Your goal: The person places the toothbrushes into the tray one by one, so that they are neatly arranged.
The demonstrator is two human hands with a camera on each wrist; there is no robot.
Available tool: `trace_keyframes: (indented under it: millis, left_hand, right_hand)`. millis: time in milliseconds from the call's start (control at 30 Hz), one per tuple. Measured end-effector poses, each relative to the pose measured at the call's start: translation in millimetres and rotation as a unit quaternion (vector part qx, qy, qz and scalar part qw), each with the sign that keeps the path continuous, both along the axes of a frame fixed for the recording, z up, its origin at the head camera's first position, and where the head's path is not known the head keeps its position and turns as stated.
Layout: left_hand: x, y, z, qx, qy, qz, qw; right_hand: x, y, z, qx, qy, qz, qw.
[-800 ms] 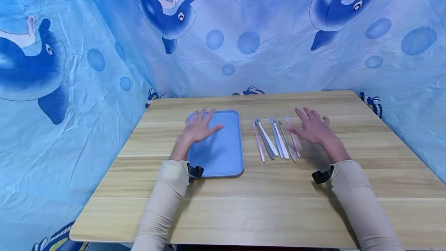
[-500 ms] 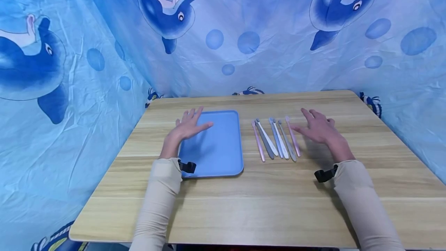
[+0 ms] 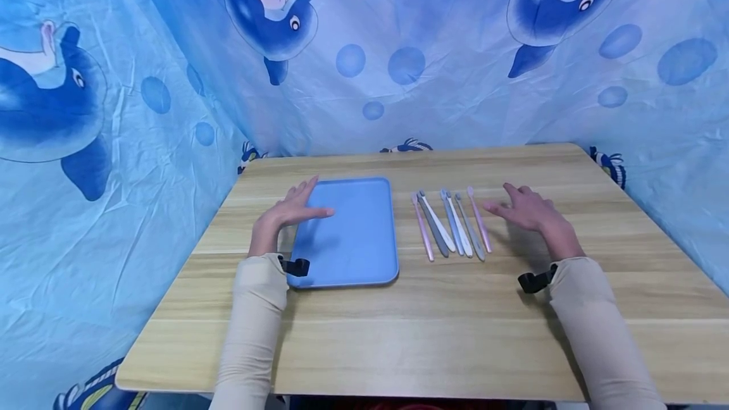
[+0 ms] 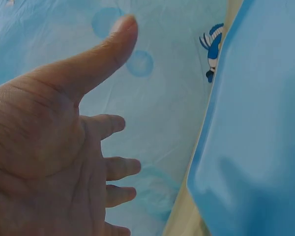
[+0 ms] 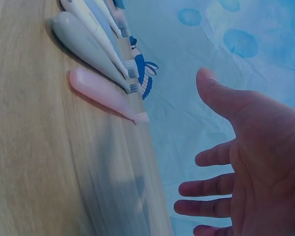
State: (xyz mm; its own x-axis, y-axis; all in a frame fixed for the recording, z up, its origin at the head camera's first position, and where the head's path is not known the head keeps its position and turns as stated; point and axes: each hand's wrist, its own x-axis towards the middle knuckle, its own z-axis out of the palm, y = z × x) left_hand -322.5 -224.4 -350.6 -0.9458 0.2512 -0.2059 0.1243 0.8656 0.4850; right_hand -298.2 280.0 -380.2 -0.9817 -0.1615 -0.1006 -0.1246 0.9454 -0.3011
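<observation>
My left hand [image 3: 285,215] hovers by the left side of a blue tray [image 3: 355,233], its fingers spread and holding nothing. The left wrist view shows the palm and thumb beside the tray's edge [image 4: 199,162]. To the right of the tray lie several toothbrushes [image 3: 455,226] in a loose row, coloured pink, grey, blue and white. Just right of the rightmost pink toothbrush [image 3: 480,220], my right hand [image 3: 529,209] is held above the table with nothing in it. In the right wrist view that pink toothbrush [image 5: 101,93] lies apart from the fingers.
The wooden table [image 3: 433,334] carries the tray and toothbrushes. A blue curtain [image 3: 433,112] printed with dolphins hangs behind it and along its sides. Each wrist wears a dark strap with a small black camera piece [image 3: 296,267].
My left hand has moved left, from over the tray to its left edge. The right hand has shifted slightly right, away from the toothbrushes. Tray and toothbrushes stay where they were.
</observation>
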Motion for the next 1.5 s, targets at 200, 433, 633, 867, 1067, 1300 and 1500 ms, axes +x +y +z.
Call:
trace_keyframes:
  millis: [200,433,633,867,1067,1300,1500]
  left_hand:
    - [-1.7,-10.3,-4.2,0.010,-0.026,0.002,0.9996]
    - [-4.0,-20.0,-11.8,0.016,-0.062,0.010,0.9979]
    - [-4.4,-28.0,-17.6,0.031,-0.096,0.002,0.9949]
    - [-4.7,-38.3,-22.4,0.037,-0.126,-0.001,0.9913]
    - [-8.4,-43.9,-28.9,0.038,-0.146,0.011,0.9885]
    - [-8.5,-48.1,-32.1,0.036,-0.150,0.008,0.9880]
    - [-5.9,-49.1,-31.7,0.037,-0.158,0.014,0.9867]
  right_hand:
    - [-0.9,4.5,-1.6,-0.026,-0.030,0.001,0.9992]
    - [-2.0,8.4,-8.3,-0.036,-0.054,0.008,0.9979]
    - [-0.7,7.3,-12.9,-0.058,-0.059,0.028,0.9962]
    - [-1.7,5.9,-18.6,-0.057,-0.050,0.046,0.9961]
    - [-2.4,0.9,-19.4,-0.071,-0.052,0.049,0.9949]
    - [-3.5,-5.0,-22.3,-0.090,-0.054,0.058,0.9927]
    - [-4.9,-8.2,-24.7,-0.092,-0.050,0.061,0.9926]
